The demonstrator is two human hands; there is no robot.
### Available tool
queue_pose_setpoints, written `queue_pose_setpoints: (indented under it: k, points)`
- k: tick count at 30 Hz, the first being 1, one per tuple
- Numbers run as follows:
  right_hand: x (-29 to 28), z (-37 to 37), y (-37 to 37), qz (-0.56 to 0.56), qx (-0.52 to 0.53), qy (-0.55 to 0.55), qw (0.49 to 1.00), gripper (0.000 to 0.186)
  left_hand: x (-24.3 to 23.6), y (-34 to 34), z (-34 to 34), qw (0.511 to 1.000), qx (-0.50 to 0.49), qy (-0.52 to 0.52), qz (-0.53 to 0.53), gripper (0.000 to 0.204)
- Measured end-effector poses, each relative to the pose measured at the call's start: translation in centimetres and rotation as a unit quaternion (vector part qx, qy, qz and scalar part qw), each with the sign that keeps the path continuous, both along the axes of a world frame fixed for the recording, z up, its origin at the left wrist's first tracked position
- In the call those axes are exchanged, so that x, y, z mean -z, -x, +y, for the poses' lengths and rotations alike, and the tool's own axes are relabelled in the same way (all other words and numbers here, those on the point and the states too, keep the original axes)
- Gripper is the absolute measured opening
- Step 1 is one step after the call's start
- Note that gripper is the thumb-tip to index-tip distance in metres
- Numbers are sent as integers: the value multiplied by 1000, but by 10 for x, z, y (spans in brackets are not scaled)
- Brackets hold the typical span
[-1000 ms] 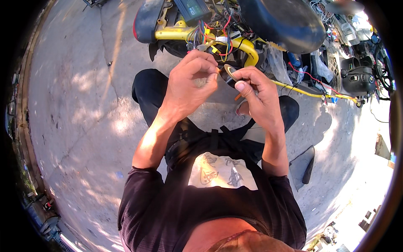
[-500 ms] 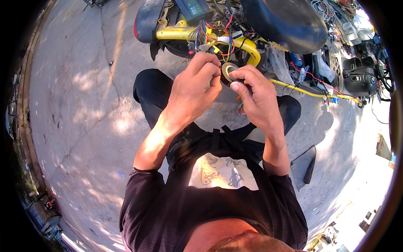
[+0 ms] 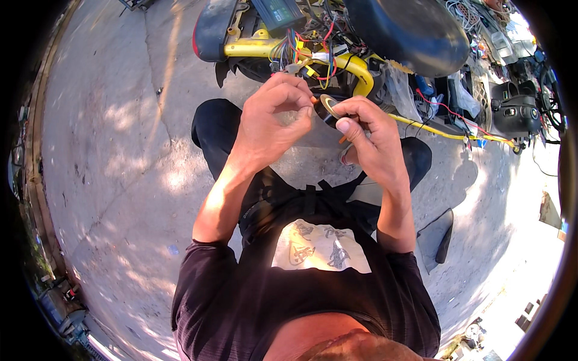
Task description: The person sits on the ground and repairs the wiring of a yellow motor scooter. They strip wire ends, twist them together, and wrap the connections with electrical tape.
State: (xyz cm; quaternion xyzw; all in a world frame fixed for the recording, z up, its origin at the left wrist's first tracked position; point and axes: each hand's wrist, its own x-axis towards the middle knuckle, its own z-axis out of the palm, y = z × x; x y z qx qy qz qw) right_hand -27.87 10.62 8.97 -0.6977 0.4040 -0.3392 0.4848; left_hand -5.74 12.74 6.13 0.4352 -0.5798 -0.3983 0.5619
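My right hand (image 3: pixel 374 133) grips a roll of black electrical tape (image 3: pixel 330 110) between thumb and fingers, its pale core ring turned up. Just left of the roll is my left hand (image 3: pixel 271 117), fingers curled and thumb drawn in against them; what they pinch, if anything, is too small to make out. A small orange piece (image 3: pixel 313 100) shows at the left fingertips, and another bit of orange (image 3: pixel 343 139) pokes out below the right hand. Beyond both hands, a bundle of coloured wires (image 3: pixel 295 51) with connectors hangs over a yellow frame tube (image 3: pixel 247 48).
A black scooter seat (image 3: pixel 409 36) and a dark finned box (image 3: pixel 278 13) sit above the frame. To the right lie plastic bags (image 3: pixel 402 93), tangled cables (image 3: pixel 466 24) and a black case (image 3: pixel 515 108). A dark flat piece (image 3: pixel 444 234) rests on the concrete.
My left hand has shifted slightly left and its grip has loosened a little. The tape roll has tilted, showing more of its black side. The orange piece by the left fingers has come into view.
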Motion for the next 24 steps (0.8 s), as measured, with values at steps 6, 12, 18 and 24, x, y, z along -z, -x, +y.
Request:
queue_pose_setpoints:
  k: [6,12,18,24]
  points:
    - [-1,-3,-1,26,-8,23,999,17,-1,-1,5,993,-41,53,-101,14]
    - [-1,-1,-4,46,-6,61,997,17,-13,3,8,983,-57,53,-164,14]
    - [-2,1,-1,76,-12,78,994,19,-18,2,8,980,-31,25,-193,12]
    - [1,2,2,68,-23,74,995,19,-16,4,8,984,-22,1,-178,12]
